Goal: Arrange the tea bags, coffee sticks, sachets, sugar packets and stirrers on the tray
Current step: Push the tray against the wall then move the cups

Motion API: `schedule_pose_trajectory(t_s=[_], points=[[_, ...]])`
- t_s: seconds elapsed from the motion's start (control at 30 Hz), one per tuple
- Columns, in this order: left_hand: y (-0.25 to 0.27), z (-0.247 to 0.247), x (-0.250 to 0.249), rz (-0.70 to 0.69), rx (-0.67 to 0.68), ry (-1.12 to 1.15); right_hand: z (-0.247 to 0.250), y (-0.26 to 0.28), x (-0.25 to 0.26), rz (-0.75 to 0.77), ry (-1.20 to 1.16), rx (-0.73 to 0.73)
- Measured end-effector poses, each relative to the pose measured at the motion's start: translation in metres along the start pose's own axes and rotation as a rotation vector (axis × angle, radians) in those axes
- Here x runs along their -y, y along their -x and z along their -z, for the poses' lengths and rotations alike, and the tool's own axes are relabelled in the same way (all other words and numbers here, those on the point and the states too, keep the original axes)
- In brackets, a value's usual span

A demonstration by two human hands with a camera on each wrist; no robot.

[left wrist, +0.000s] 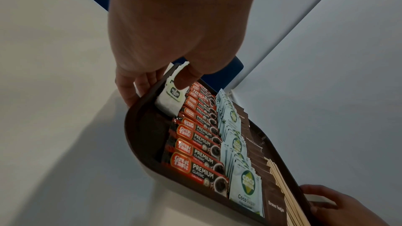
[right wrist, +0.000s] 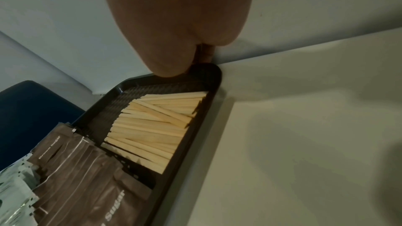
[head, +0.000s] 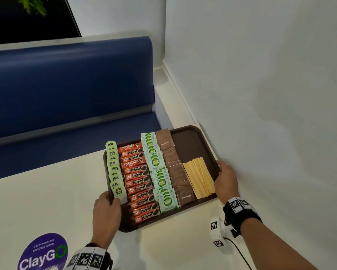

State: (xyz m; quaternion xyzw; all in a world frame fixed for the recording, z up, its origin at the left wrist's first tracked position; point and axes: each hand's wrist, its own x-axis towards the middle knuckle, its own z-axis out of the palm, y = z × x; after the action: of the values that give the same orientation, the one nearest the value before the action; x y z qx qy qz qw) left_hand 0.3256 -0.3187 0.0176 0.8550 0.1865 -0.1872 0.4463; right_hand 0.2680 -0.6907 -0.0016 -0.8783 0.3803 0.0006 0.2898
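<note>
A dark brown tray (head: pixel 191 141) lies on the white table. It holds columns, from left to right: green tea bags (head: pixel 114 168), red coffee sticks (head: pixel 138 180), pale green sachets (head: pixel 158 166), brown sugar packets (head: pixel 175 168) and wooden stirrers (head: pixel 198 176). My left hand (head: pixel 107 209) grips the tray's left rim, thumb (left wrist: pixel 182 80) on the nearest tea bag (left wrist: pixel 169 99), fingers curled under the rim. My right hand (head: pixel 225 180) grips the right rim (right wrist: pixel 195 135) beside the stirrers (right wrist: pixel 152 126), thumb on top.
A white wall runs close along the tray's right side. A blue padded bench (head: pixel 66 84) stands beyond the table's far edge. A round purple sticker (head: pixel 43 252) is at the near left. A small white device with a cable (head: pixel 216 232) lies near my right wrist.
</note>
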Motion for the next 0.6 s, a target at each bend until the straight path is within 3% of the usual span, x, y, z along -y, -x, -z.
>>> schedule_pose_trajectory(t_s=[0.6], points=[[0.012, -0.004, -0.017, 0.054, 0.040, 0.033, -0.001, -0.005, -0.001, -0.022, 0.075, -0.061]])
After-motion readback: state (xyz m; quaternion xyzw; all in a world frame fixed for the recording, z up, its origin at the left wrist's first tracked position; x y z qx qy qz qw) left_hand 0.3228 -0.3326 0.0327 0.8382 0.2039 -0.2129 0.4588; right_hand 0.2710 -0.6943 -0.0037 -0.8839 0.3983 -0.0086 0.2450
